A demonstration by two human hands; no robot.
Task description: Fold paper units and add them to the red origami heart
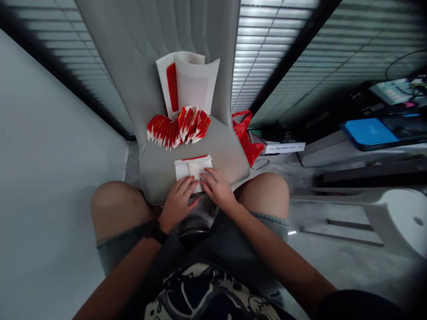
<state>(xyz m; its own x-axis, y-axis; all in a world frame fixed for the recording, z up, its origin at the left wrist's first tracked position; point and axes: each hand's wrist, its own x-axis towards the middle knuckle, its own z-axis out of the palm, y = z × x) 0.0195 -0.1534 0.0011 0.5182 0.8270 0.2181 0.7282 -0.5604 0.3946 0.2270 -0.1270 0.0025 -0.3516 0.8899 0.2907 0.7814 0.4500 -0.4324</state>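
A small white paper piece (182,170), folded like an envelope with a red strip along its far edge, lies on the front of the grey chair seat (156,166). My left hand (178,202) is on its near left part, fingers stretched out and thumb apart. On the near right part rests my right hand (218,189), its fingers spread and slightly bent. Neither hand is wrapped around anything; the paper's near edge is partly hidden by the fingers. Beyond it, several red-and-white folded paper packets (167,131) stand fanned in a row.
Curled white sheets (193,84) with a red patch lean against the chair back (147,31). A red plastic bag (247,142) hangs at the seat's right. Farther right are a white box (283,147), a blue case (370,132) and a white stool (407,218). A wall (50,133) stands left.
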